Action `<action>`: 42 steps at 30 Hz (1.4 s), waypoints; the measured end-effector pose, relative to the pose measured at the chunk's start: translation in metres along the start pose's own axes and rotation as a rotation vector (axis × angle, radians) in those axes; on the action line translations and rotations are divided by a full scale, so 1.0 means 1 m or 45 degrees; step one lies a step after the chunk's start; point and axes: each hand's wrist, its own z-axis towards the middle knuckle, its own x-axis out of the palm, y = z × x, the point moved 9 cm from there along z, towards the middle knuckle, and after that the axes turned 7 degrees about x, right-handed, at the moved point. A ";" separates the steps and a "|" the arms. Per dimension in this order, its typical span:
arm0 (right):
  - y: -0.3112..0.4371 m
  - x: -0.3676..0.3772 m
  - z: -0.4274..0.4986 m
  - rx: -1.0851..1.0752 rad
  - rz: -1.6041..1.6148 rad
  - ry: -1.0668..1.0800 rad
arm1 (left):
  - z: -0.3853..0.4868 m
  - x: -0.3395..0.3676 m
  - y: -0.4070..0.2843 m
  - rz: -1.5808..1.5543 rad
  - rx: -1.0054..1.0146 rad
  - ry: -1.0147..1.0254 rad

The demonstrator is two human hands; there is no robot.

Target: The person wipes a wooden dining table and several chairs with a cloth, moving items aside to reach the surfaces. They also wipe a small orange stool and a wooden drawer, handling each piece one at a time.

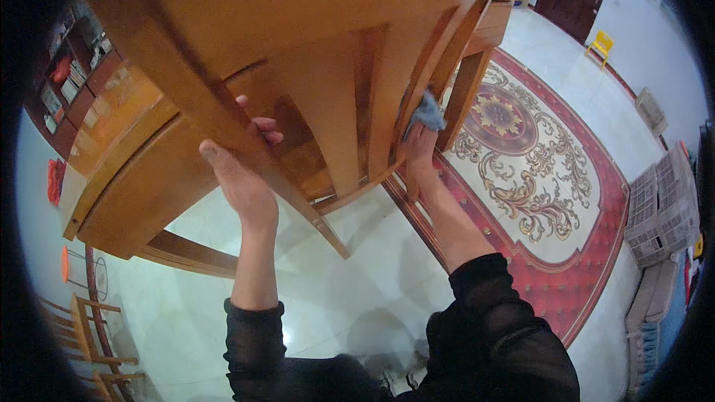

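A brown wooden chair (329, 123) with a slatted back fills the upper middle of the view, close before me and tilted. My left hand (246, 178) grips one of its long side rails, with the thumb on the near side and the fingertips showing past the far side. My right hand (420, 148) holds a blue-grey cloth (428, 113) against the rail at the chair's right side, beside the slats. Part of the right hand's fingers is hidden by the cloth.
A wooden table (145, 178) with a curved edge stands at left. Wooden chairs (84, 324) and an orange-topped stool (65, 265) lie beyond. At right are a patterned floor area (536, 167), a covered box (662, 206), a sofa (651, 301) and a yellow chair (601, 43).
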 end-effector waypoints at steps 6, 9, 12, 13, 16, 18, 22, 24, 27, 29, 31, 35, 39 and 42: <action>0.011 -0.099 0.030 -0.035 -0.345 -0.367 | -0.001 0.033 0.007 -0.064 0.093 -0.097; 0.112 -0.067 0.053 -0.374 -0.309 -0.064 | -0.004 0.021 0.008 -0.091 0.069 -0.152; 0.220 -0.021 0.046 -1.034 -0.487 -0.186 | -0.009 0.016 0.016 -0.103 0.060 -0.067; 0.226 -0.003 0.051 -1.051 -0.465 -0.215 | -0.006 0.015 0.009 -0.073 0.097 -0.038; 0.143 0.037 0.054 -0.667 -0.106 0.062 | -0.001 0.015 0.004 -0.069 0.118 -0.047; 0.100 0.050 0.016 -0.632 -0.396 0.093 | -0.003 0.015 0.008 -0.051 0.101 -0.067; -0.028 0.026 -0.071 -0.406 -0.995 0.200 | -0.001 0.028 0.008 -0.032 0.118 -0.059; -0.078 0.018 -0.128 -0.205 -1.036 0.262 | 0.002 0.026 0.002 -0.027 0.141 -0.072; -0.101 0.016 -0.186 0.094 -0.755 0.265 | 0.002 0.022 0.002 -0.017 0.141 -0.088; -0.078 0.029 -0.194 0.133 -0.577 0.250 | 0.001 0.021 0.005 -0.012 0.119 -0.080; -0.005 0.057 -0.184 -0.016 -0.444 0.235 | 0.000 0.015 0.003 -0.005 0.106 -0.075; 0.081 0.090 -0.105 -0.389 -0.725 0.127 | 0.001 0.024 0.006 -0.087 0.098 -0.028; 0.148 0.082 -0.056 -0.825 -0.644 -0.022 | 0.001 0.020 0.005 -0.031 0.080 -0.088; 0.129 0.026 -0.013 -0.549 0.089 -0.061 | 0.003 0.012 0.009 -0.046 0.102 -0.096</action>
